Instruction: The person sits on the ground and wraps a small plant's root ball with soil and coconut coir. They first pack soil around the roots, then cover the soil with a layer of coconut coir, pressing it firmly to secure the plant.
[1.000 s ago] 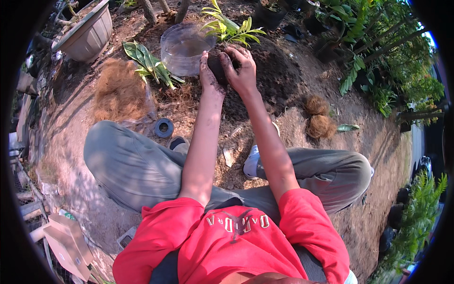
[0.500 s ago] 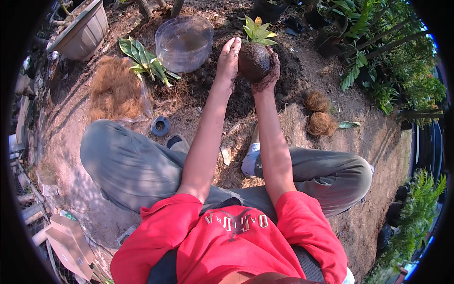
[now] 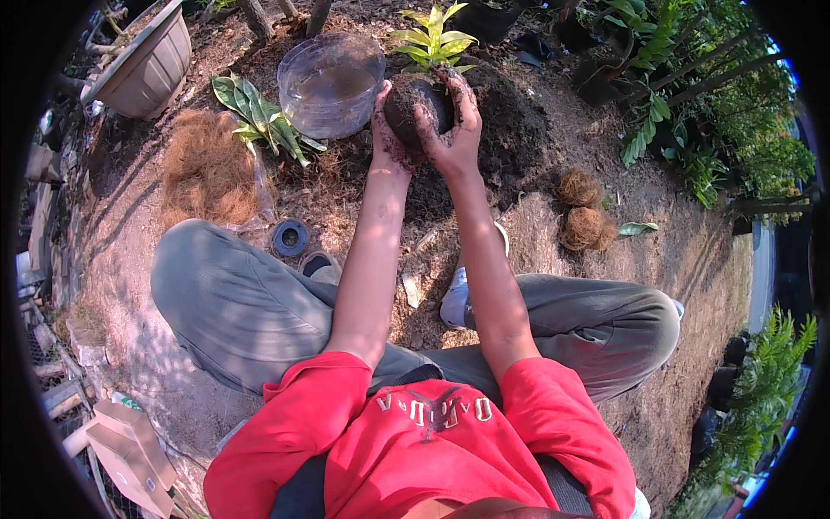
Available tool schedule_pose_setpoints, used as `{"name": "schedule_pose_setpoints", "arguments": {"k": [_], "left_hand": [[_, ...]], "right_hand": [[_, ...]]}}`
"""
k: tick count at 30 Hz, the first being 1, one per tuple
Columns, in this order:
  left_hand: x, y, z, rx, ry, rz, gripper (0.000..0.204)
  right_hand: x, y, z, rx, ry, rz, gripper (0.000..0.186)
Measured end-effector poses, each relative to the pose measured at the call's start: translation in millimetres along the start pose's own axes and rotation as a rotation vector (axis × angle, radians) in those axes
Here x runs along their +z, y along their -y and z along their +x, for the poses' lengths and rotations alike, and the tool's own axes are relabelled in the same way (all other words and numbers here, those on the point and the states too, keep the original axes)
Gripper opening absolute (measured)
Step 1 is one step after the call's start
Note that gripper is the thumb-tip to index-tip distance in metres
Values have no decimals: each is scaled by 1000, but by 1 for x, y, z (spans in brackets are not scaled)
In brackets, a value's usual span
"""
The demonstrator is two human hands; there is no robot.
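Both my hands, smeared with dark soil, cup a round, dark soil ball [image 3: 415,108] with a light-green leafy plant [image 3: 437,43] rising from its top. My left hand [image 3: 387,130] is pressed to the ball's left side. My right hand [image 3: 454,130] wraps the right side, thumb across the front and fingers near the stem. Beneath and to the right lies loose dark soil [image 3: 510,143]. Just left of my hands is a clear round basin [image 3: 330,82] with some murky liquid, beside loose green leaves [image 3: 259,117].
Brown coir fiber [image 3: 203,164] lies left, two coir balls [image 3: 584,227] right. A blue-grey ring-shaped object [image 3: 290,236] sits near my crossed legs. A large beige pot [image 3: 138,65] stands upper left, a cardboard piece [image 3: 130,450] lower left. Potted plants and branches line the right side.
My hands have turned the soil ball and shifted slightly left since half a second ago. My right fingers moved from beside the ball to over its top, and the plant's leaves spread wider.
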State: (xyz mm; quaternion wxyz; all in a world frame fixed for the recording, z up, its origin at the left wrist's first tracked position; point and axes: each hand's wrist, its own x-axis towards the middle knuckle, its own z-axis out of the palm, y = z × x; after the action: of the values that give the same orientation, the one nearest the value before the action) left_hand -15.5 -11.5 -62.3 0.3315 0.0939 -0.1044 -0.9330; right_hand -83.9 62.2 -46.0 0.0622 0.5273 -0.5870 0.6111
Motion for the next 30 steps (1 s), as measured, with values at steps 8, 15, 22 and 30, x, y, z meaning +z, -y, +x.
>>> {"name": "schedule_pose_setpoints", "arguments": {"k": [8,15,22,30], "left_hand": [[-5,0,8,60,-33,97,47],[16,12,3,604,-102,949,54],[1,5,2,492,-175,651,79],[0,7,-4,59,-112,126,58]], "right_hand": [[5,-8,-8,63,-80,120,50],[10,-10,-5,559,-358,805,45],[-2,2,4,839,-461,1391,61],[5,-22,-10,323,-132,261,41]]}}
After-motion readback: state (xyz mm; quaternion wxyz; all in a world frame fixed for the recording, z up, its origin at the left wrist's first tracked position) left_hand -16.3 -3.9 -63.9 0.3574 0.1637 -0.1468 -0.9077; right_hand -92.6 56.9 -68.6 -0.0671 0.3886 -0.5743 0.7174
